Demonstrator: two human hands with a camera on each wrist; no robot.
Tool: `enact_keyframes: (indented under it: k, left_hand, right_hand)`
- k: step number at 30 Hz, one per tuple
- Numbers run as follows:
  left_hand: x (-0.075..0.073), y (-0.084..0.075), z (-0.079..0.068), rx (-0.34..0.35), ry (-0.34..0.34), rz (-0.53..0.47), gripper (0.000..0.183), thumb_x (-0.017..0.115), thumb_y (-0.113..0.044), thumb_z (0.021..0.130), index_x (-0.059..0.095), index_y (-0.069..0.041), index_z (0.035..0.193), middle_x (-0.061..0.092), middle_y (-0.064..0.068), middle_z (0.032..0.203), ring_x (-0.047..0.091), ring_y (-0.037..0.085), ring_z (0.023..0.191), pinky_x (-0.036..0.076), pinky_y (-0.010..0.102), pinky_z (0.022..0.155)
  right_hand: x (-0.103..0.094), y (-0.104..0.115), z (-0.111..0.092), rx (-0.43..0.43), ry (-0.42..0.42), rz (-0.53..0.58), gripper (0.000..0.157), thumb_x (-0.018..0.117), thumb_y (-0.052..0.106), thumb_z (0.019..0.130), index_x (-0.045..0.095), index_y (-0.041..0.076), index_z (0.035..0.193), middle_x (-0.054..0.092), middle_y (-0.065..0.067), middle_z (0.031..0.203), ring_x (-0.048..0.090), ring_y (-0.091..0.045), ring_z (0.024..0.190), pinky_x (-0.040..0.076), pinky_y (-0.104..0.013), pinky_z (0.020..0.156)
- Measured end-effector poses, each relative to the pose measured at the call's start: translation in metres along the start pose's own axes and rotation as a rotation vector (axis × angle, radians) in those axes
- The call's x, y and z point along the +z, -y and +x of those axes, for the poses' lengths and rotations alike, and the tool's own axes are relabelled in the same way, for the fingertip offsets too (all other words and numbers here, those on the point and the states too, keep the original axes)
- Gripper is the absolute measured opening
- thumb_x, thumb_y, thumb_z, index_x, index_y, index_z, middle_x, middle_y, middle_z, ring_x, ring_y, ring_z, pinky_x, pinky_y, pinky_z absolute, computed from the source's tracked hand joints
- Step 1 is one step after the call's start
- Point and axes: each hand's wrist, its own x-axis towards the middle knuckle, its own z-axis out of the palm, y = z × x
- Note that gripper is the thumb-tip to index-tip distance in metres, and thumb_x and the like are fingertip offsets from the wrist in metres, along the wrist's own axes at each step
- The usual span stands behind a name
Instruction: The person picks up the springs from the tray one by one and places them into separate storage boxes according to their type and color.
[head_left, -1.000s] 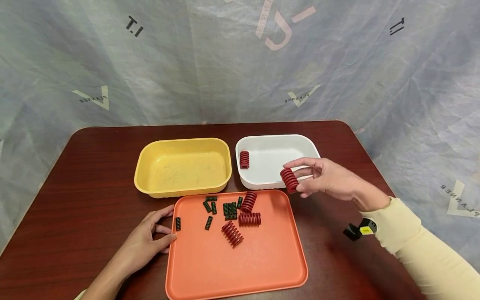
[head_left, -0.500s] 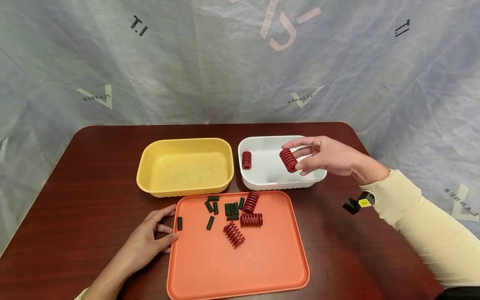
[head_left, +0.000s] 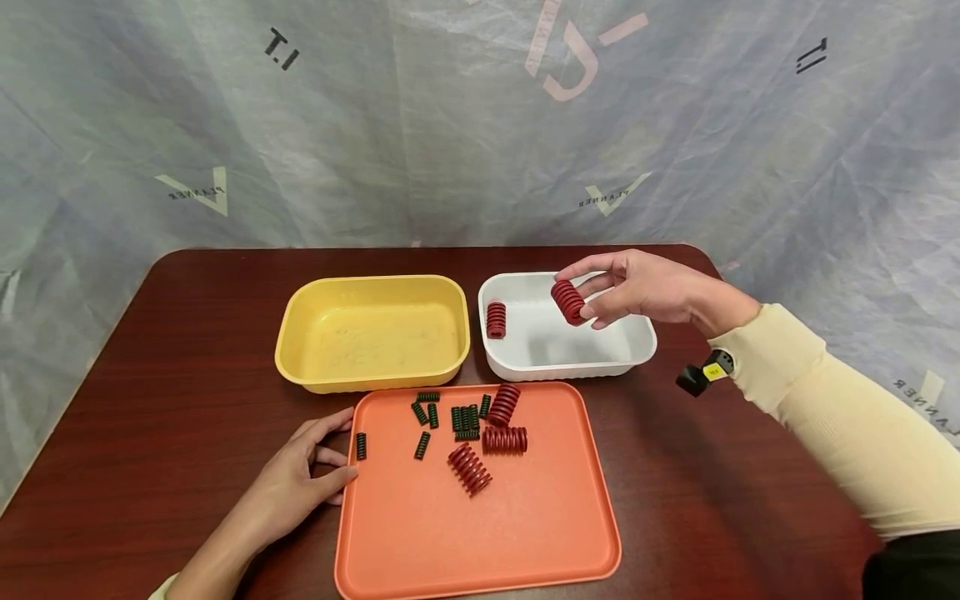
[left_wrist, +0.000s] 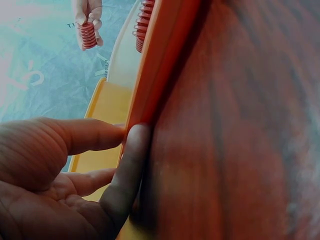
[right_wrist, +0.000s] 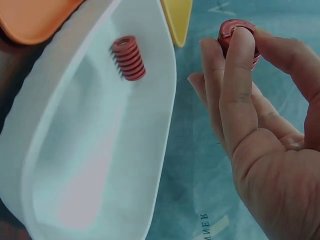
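My right hand pinches a red coil spring between thumb and fingers, held in the air over the white bin. In the right wrist view, the held spring is partly hidden behind a fingertip. Inside the bin another red spring leans near the left wall. At the left edge of the orange tray, my left hand grips the rim, its thumb and fingertips on the edge. Several small dark green springs and three larger red springs lie on the tray.
A yellow bin stands behind the tray, left of the white one. All rest on a dark reddish wooden table. A grey printed sheet hangs behind the table. A small black device sits on the right wrist.
My right hand has carried the red spring up and slightly left, from the white bin's front rim to above its interior. The left hand has stayed at the tray's edge.
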Motion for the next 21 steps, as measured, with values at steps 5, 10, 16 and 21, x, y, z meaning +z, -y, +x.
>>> enact_keyframes:
  k: [5,10,16,21]
  left_hand:
    - [0.000,-0.001,0.000,-0.007,0.001,0.005,0.072,0.076,-0.002,0.093,0.041,-0.006,0.156,0.040,0.016,0.149,0.065,0.022,0.102,0.064,0.035,0.064]
    - [-0.001,-0.002,0.001,-0.017,0.007,0.009,0.072,0.076,-0.002,0.093,0.041,-0.006,0.156,0.040,0.017,0.149,0.064,0.025,0.103,0.064,0.035,0.063]
    - [-0.001,-0.001,0.002,-0.012,0.004,0.007,0.072,0.076,-0.001,0.092,0.041,-0.005,0.155,0.040,0.017,0.149,0.065,0.026,0.103,0.064,0.035,0.063]
    - [0.000,0.000,0.002,-0.014,0.003,0.005,0.072,0.076,0.000,0.092,0.041,-0.005,0.155,0.040,0.017,0.148,0.065,0.025,0.102,0.064,0.035,0.063]
  right_hand:
    - [-0.005,0.000,0.011,0.034,0.004,-0.009,0.059,0.067,-0.007,0.091,0.051,0.000,0.148,0.066,-0.021,0.130,0.070,-0.030,0.106,0.062,-0.045,0.087]
    - [-0.011,-0.001,0.023,0.078,0.023,-0.023,0.060,0.069,-0.005,0.092,0.049,0.000,0.149,0.065,-0.021,0.129,0.069,-0.030,0.108,0.060,-0.047,0.091]
    - [-0.015,-0.002,0.042,0.132,0.054,-0.041,0.060,0.073,-0.004,0.091,0.052,0.001,0.147,0.067,-0.020,0.126,0.069,-0.032,0.106,0.059,-0.049,0.092]
    - [-0.016,-0.008,0.056,0.168,0.096,-0.068,0.061,0.076,-0.002,0.090,0.054,0.003,0.146,0.068,-0.020,0.126,0.070,-0.032,0.108,0.055,-0.054,0.098]
